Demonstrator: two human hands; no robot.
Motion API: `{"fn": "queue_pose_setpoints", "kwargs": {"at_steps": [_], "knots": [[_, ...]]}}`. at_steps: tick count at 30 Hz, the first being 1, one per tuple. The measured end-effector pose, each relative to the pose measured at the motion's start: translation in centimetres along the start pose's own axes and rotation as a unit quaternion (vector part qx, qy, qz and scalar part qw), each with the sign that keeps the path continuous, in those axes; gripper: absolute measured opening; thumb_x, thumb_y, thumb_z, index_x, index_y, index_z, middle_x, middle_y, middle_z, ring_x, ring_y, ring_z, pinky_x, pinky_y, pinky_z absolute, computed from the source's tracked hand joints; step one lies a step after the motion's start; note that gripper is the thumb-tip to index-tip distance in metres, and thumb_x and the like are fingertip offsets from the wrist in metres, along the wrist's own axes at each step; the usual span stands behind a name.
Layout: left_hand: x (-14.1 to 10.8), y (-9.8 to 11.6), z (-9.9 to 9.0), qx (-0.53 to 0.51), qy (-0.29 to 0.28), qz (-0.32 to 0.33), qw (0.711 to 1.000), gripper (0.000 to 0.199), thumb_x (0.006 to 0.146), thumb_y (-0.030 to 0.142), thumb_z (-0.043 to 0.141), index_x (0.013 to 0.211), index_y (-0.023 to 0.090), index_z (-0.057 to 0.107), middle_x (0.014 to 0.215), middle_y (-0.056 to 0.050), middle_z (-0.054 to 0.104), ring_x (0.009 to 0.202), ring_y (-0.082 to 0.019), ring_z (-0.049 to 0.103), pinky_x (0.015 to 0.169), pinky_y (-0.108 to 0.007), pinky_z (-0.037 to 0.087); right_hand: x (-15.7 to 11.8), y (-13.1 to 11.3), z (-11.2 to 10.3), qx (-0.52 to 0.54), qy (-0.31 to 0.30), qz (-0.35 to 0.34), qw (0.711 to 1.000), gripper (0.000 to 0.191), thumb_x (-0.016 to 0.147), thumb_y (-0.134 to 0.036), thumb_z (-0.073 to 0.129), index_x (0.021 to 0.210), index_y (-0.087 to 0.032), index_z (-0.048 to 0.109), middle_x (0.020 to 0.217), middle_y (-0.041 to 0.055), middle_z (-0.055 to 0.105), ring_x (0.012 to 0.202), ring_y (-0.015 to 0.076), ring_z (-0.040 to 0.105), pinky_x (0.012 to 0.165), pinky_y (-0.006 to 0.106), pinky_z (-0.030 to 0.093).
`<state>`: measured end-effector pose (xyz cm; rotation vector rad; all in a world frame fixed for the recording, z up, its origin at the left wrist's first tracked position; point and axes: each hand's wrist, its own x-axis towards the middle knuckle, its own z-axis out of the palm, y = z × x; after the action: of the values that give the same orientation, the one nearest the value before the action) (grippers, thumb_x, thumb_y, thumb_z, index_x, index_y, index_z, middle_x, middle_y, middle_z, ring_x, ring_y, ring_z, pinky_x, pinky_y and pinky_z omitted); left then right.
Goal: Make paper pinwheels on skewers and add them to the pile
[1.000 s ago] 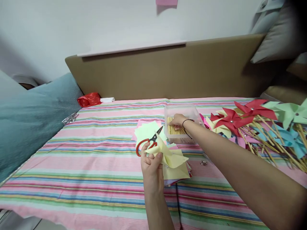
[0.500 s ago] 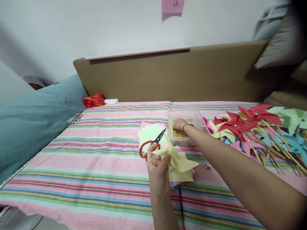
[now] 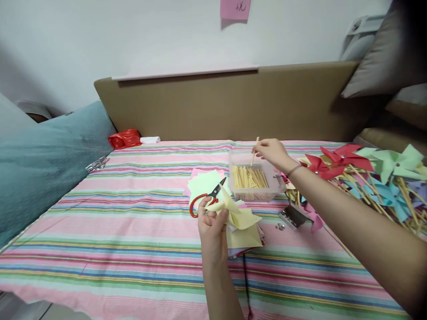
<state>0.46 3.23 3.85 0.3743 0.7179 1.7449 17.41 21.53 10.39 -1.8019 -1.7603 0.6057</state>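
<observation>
My left hand [image 3: 212,220] pinches a folded pale yellow paper pinwheel [image 3: 242,218] over a stack of coloured paper sheets [image 3: 245,239]. Between the fingers of my right hand [image 3: 271,151] is a thin wooden stick [image 3: 254,153], held nearly upright. It hangs over a clear plastic box [image 3: 256,194] where many more wooden sticks [image 3: 248,178] lie. Red-handled scissors [image 3: 199,202] rest on pale green paper squares [image 3: 202,183] just behind my left hand. To the right, a small dark box [image 3: 293,216] holds tiny metal pieces, and a few loose metal fasteners [image 3: 280,226] lie beside it.
Finished pinwheels on sticks [image 3: 350,162] in red, green, blue and pink pile up at the right, partly behind my right arm. A red plastic bag [image 3: 125,138] sits at the back left by a teal cushion [image 3: 56,151]. Striped cloth [image 3: 116,231] covers the surface.
My right hand has risen out of the clear box with one wooden stick. The small dark box has come into sight. My left hand still holds the yellow pinwheel; the view shifted slightly.
</observation>
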Motion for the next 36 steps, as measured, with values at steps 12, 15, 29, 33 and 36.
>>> {"fn": "queue_pose_setpoints", "kwargs": {"at_steps": [12, 15, 29, 33, 36], "knots": [[-0.9, -3.1, 2.7, 0.025, -0.125, -0.093, 0.987, 0.054, 0.066, 0.018, 0.078, 0.112, 0.025, 0.049, 0.087, 0.001, 0.062, 0.075, -0.010, 0.060, 0.071, -0.020, 0.047, -19.2, 5.6, 2.0, 0.438, -0.034, 0.040, 0.897, 0.027, 0.083, -0.045, 0.061, 0.091, -0.020, 0.068, 0.061, -0.0045, 0.044, 0.049, 0.0069, 0.038, 0.043, 0.020, 0.029], [-0.9, -3.8, 3.0, 0.044, -0.154, -0.117, 0.980, 0.058, 0.066, 0.018, 0.079, 0.115, 0.025, 0.048, 0.085, 0.001, 0.061, 0.074, -0.011, 0.060, 0.069, -0.021, 0.045, -19.5, 6.4, 2.1, 0.458, -0.040, 0.039, 0.887, 0.026, 0.082, -0.042, 0.064, 0.094, -0.020, 0.069, 0.063, -0.0028, 0.051, 0.053, 0.0084, 0.043, 0.046, 0.020, 0.033], [-1.8, -5.6, 4.3, -0.013, -0.152, -0.110, 0.982, 0.072, 0.053, 0.022, 0.088, 0.115, 0.030, 0.051, 0.067, 0.007, 0.047, 0.060, -0.007, 0.049, 0.066, -0.022, 0.045, -20.8, 6.3, 0.1, 0.488, -0.065, -0.044, 0.869, 0.023, 0.082, -0.037, 0.065, 0.073, -0.018, 0.070, 0.046, -0.0062, 0.038, 0.040, 0.0058, 0.031, 0.039, 0.021, 0.022], [-1.8, -5.7, 4.4, -0.007, -0.149, -0.095, 0.984, 0.074, 0.053, 0.023, 0.088, 0.117, 0.031, 0.051, 0.065, 0.007, 0.048, 0.059, -0.008, 0.048, 0.065, -0.024, 0.044, -20.7, 6.4, 0.1, 0.477, -0.062, -0.061, 0.875, 0.022, 0.083, -0.035, 0.066, 0.071, -0.019, 0.072, 0.049, -0.0049, 0.041, 0.043, 0.0053, 0.031, 0.039, 0.021, 0.021], [-1.8, -5.7, 4.6, -0.021, -0.139, -0.090, 0.986, 0.074, 0.054, 0.023, 0.087, 0.118, 0.032, 0.051, 0.064, 0.007, 0.048, 0.057, -0.008, 0.047, 0.061, -0.023, 0.042, -20.7, 6.4, 0.2, 0.478, -0.061, -0.063, 0.874, 0.018, 0.082, -0.034, 0.067, 0.073, -0.020, 0.073, 0.051, -0.0042, 0.044, 0.044, 0.0051, 0.030, 0.039, 0.020, 0.021]]}}
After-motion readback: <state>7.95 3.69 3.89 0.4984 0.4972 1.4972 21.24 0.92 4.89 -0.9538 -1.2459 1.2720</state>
